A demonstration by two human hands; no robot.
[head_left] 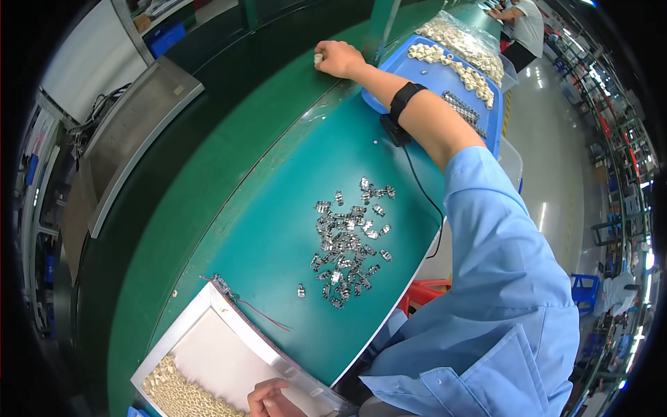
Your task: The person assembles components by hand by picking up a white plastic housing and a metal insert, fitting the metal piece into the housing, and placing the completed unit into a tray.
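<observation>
My right arm, in a blue sleeve with a black wrist strap (404,101), reaches far across to the green conveyor surface. My right hand (342,60) is closed on a small cream-coloured part (319,58), pinched at the fingertips. Low in the picture, my left hand (269,399) hangs over a white-rimmed tray (208,332) with curled fingers; whatever they may hold is hidden. Small cream pieces (182,390) are heaped in that tray. Between my hands, a loose pile of shiny metal terminal-like parts (344,242) lies on the teal work mat (278,229).
A blue tray (389,66) at the far right holds cream cylindrical parts (472,80) and rows of metal pieces (462,110). Behind it sits a clear bag of cream parts (462,45). A black cable (420,182) crosses the mat's right edge. Another person (526,28) stands farther off.
</observation>
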